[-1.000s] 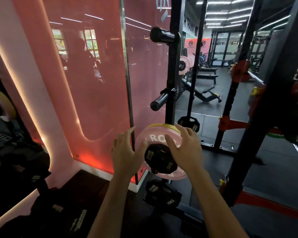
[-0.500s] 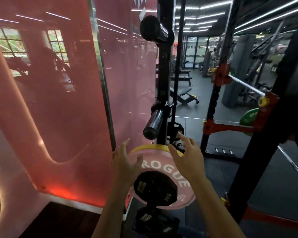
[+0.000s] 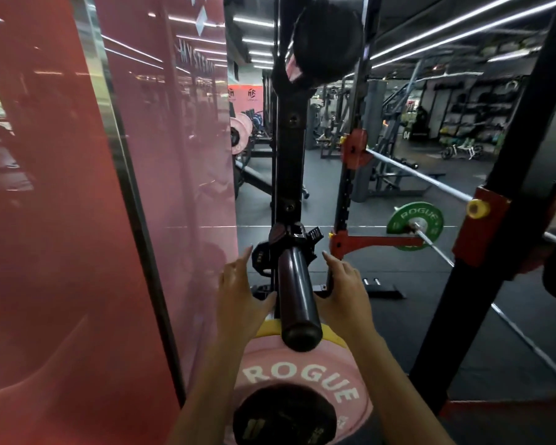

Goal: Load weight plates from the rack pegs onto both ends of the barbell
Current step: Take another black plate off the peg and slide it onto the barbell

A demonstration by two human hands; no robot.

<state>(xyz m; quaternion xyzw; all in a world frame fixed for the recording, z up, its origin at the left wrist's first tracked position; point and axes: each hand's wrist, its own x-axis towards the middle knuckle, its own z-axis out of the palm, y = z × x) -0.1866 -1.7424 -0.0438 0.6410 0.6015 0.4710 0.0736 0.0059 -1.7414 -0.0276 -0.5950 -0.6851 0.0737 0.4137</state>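
A pink ROGUE plate point(image 3: 302, 374) hangs on a low rack peg, with a yellow plate point(image 3: 265, 329) behind it and a small black plate point(image 3: 283, 415) in front. My left hand point(image 3: 238, 290) and right hand point(image 3: 345, 290) reach past the top rim of these plates, one on each side of an empty black peg point(image 3: 297, 300). Their fingers are stretched forward and grip nothing. The steel barbell point(image 3: 424, 178) lies across the red hooks of the rack to the right. Lower down, a green plate point(image 3: 414, 224) sits on a bar end.
A second peg point(image 3: 328, 43) juts out overhead on the black rack upright point(image 3: 291, 162). A red glossy wall panel point(image 3: 77, 220) stands close on the left. A black rack post point(image 3: 495, 220) rises on the right. Dark rubber floor point(image 3: 463, 332) lies beyond it.
My view has moved closer and lower over the pegs. Both hands have slid from the sides of the pink plate up past its top rim, flanking the empty peg.
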